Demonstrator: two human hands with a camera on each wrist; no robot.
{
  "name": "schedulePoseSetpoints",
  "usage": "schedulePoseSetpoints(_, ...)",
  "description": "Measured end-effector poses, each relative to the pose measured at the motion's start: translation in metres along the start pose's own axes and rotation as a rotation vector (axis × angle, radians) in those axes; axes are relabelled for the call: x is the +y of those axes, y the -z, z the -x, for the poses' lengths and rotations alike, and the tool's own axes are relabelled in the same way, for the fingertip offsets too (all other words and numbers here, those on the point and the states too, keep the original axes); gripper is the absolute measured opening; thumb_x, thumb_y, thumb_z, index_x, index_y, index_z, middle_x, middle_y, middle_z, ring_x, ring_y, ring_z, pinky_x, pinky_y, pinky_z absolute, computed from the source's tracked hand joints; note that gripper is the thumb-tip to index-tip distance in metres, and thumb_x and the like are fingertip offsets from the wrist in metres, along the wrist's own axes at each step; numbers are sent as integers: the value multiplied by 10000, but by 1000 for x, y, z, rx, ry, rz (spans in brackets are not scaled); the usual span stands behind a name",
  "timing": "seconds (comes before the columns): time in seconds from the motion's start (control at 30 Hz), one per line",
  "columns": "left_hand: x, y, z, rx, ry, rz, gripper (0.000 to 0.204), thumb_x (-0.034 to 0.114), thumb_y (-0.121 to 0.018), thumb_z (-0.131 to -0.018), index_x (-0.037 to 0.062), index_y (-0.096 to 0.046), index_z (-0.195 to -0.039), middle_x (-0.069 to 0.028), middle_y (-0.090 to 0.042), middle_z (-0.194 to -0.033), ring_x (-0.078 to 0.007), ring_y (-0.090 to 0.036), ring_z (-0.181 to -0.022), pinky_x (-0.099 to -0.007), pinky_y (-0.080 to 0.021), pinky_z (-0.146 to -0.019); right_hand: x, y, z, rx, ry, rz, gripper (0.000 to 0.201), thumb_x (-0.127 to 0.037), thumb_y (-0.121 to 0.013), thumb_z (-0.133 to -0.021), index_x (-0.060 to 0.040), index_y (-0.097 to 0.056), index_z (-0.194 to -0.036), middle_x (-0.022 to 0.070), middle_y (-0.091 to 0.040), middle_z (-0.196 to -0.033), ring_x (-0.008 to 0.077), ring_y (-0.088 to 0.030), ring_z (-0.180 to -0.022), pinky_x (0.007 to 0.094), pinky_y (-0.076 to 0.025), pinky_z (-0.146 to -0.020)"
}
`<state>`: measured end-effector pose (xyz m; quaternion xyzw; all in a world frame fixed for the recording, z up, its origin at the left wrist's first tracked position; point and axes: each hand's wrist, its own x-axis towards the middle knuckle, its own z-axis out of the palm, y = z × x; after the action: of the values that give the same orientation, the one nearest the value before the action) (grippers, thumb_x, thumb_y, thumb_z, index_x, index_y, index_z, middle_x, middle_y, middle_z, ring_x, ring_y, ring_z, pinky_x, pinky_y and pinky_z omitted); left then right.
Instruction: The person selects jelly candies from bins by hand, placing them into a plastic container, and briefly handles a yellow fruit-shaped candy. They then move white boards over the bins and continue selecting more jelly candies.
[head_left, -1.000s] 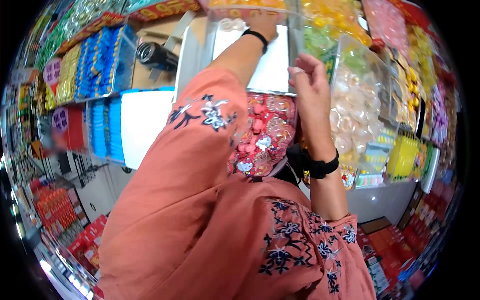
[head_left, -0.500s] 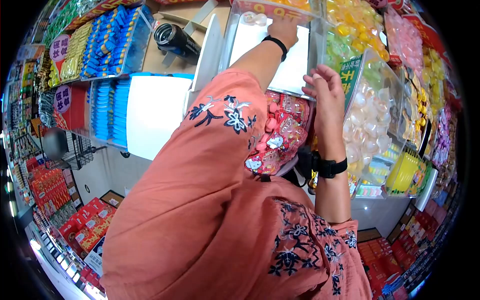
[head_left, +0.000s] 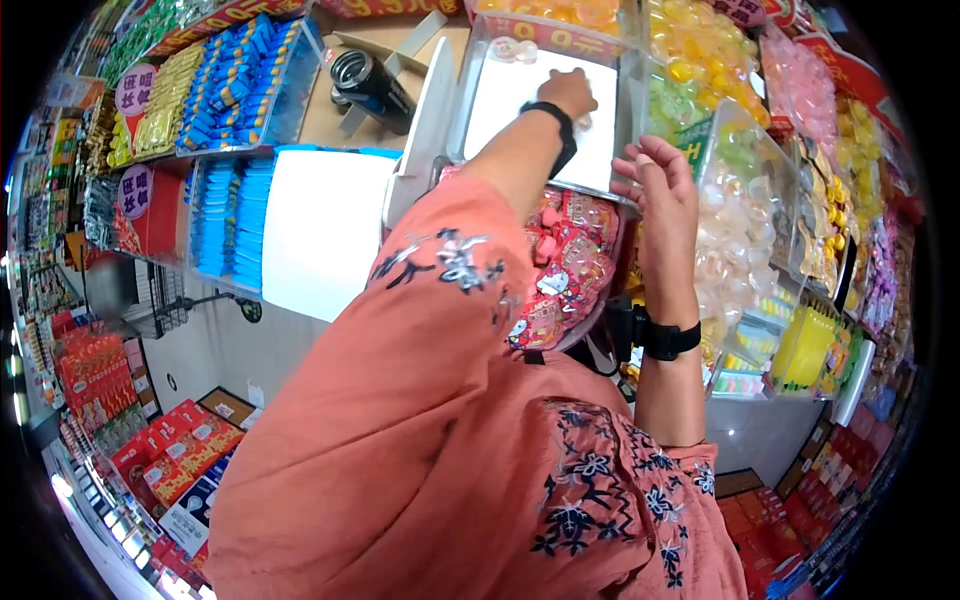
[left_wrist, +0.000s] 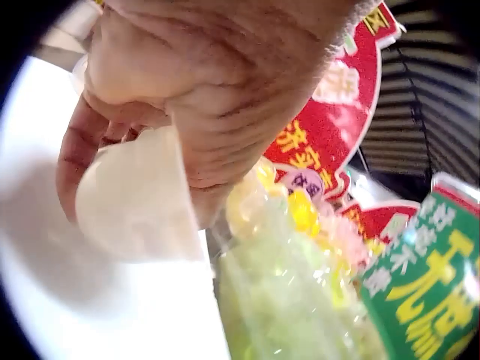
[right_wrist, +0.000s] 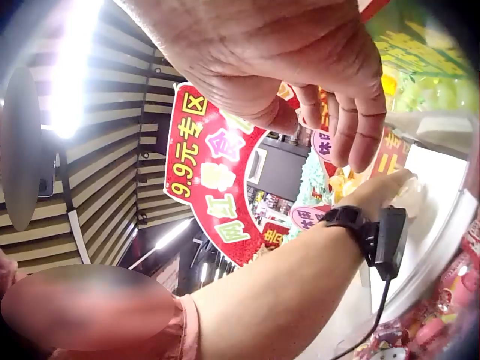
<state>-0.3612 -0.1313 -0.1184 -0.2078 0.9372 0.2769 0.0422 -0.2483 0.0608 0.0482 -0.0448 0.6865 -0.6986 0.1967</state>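
The left hand (head_left: 566, 97) curls round a translucent jelly cup (left_wrist: 135, 202) over a white board (head_left: 502, 105) in the clear bin (head_left: 627, 100). The right hand (head_left: 664, 195), fingers loosely bent and holding nothing, hangs beside that bin.

A shop display (head_left: 428, 115) of clear plastic bins carries the goods, and one middle bin (head_left: 628, 90) holds a flat white board (head_left: 497, 110) with pale jelly cups (head_left: 513, 50) near its 11 o'clock corner. Around that board in the head view, orange jelly cups (head_left: 570, 11) lie at 12 o'clock, green jelly cups (head_left: 668, 98) at 3, clear jelly cups (head_left: 738, 190) at 4 and red Hello Kitty packets (head_left: 577, 268) at 6. Blue sachets (head_left: 213, 220) and a plain white panel (head_left: 325, 230) sit at 8, while at 9 a black flask (head_left: 376, 95) leans in a brown cardboard box (head_left: 312, 122), with blue-wrapped sweets (head_left: 238, 85) beyond.
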Motion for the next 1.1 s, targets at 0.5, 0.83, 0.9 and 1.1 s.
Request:
schedulePoseSetpoints(0.5,205,91,144,266,-792,741,569,417,-751,-853,16,-606,-1230,-236,-648,-1105,-346,-617,-1089,-408,-490,-942,-101,98,33,501,730,163,216,-47,-526,-1000,36,-561,-1196,116,-613,-1182,182,-600,-1127,327,-481,-1014)
schedulePoseSetpoints(0.83,-1,87,-17,277,-165,-204,433,316,-686,-849,38,-643,-1178,-227,-658,-1196,-390,-599,-1154,-470,-473,-992,-60,128,41,475,587,201,213,-46,-525,-993,24,-562,-1190,89,-622,-1166,162,-595,-1071,300,-463,-989)
schedulePoseSetpoints(0.9,-41,72,-42,232,-131,-342,448,305,-665,-847,51,-622,-1214,-235,-636,-1234,-388,-574,-1201,-476,-455,-1024,-58,128,39,476,567,196,215,-42,-520,-994,23,-559,-1195,91,-620,-1172,162,-595,-1076,302,-463,-991)
schedulePoseSetpoints(1.1,-77,45,-62,208,-179,-703,541,339,-647,-842,77,-556,-1307,-287,-544,-1342,-473,-570,-1195,-493,-457,-1039,-51,121,35,423,515,194,220,-20,-521,-987,21,-551,-1201,104,-618,-1183,166,-607,-1085,301,-471,-988)
